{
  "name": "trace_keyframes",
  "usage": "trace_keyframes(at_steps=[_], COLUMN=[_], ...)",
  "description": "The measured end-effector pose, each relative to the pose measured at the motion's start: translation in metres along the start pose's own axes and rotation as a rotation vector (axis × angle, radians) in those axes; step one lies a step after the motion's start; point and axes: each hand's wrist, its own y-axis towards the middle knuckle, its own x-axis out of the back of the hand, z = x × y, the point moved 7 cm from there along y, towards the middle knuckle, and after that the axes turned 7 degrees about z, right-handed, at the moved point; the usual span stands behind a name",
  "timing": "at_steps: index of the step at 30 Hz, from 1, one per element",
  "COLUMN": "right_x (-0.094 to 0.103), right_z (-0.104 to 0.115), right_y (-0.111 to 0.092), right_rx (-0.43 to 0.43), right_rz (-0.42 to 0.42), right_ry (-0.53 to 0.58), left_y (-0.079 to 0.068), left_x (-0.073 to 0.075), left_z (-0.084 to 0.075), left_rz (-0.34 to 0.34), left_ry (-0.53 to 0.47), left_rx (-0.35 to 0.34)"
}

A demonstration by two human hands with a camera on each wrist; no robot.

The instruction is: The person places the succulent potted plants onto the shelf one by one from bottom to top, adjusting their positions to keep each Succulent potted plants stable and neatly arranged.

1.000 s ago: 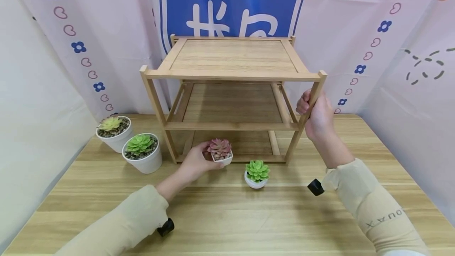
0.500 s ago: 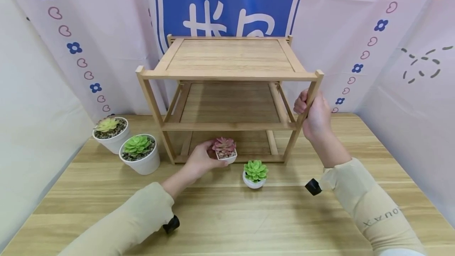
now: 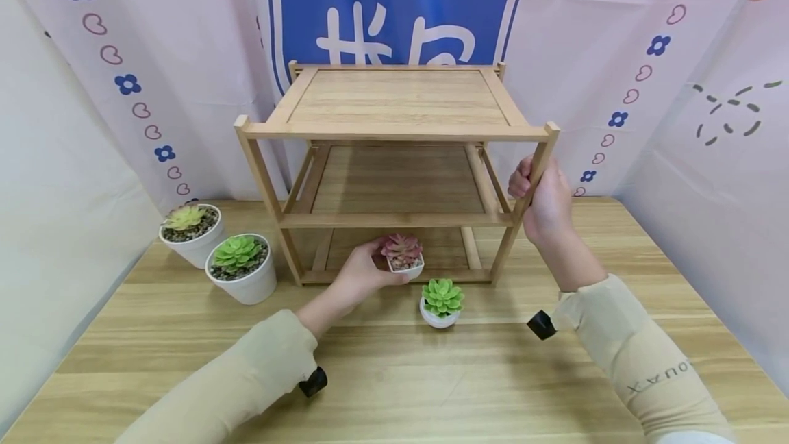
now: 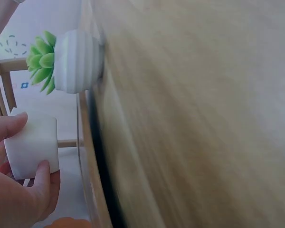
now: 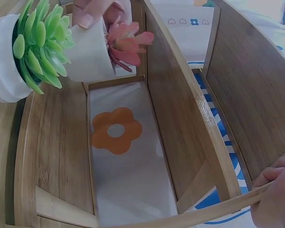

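A pink succulent in a small white square pot (image 3: 404,257) is held by my left hand (image 3: 360,273), thumb and fingers on the pot's sides. It is at the front of the wooden shelf's bottom tier, and the left wrist view shows the pot (image 4: 34,146) clear of the tabletop. My right hand (image 3: 547,199) grips the right front post of the three-tier wooden shelf (image 3: 394,131). Just in front of the shelf stands a green succulent (image 3: 442,299) in a round white pot, which the right wrist view shows as ribbed (image 5: 4,59).
Two larger white pots with succulents stand at the left on the wooden table (image 3: 431,389): a green one (image 3: 243,269) and a yellowish one (image 3: 194,233) behind it. A patterned curtain (image 3: 573,53) with a blue panel hangs behind the shelf.
My left hand has carried the pink succulent to the right along the shelf's front, slightly upward in view. The right hand keeps its grip on the post.
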Motion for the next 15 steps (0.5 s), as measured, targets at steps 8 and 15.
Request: trace_keyframes(at_steps=[8, 15], right_x=[0.001, 0.002], right_z=[0.000, -0.001], right_y=[0.000, 0.000], right_rx=[0.003, 0.001], right_rz=[-0.011, -0.017], right_ry=[-0.003, 0.002], left_y=[0.009, 0.014], left_x=[-0.006, -0.011], left_z=[-0.003, -0.003], left_rz=[0.012, 0.023], left_ry=[-0.027, -0.037], left_rx=[0.026, 0.029])
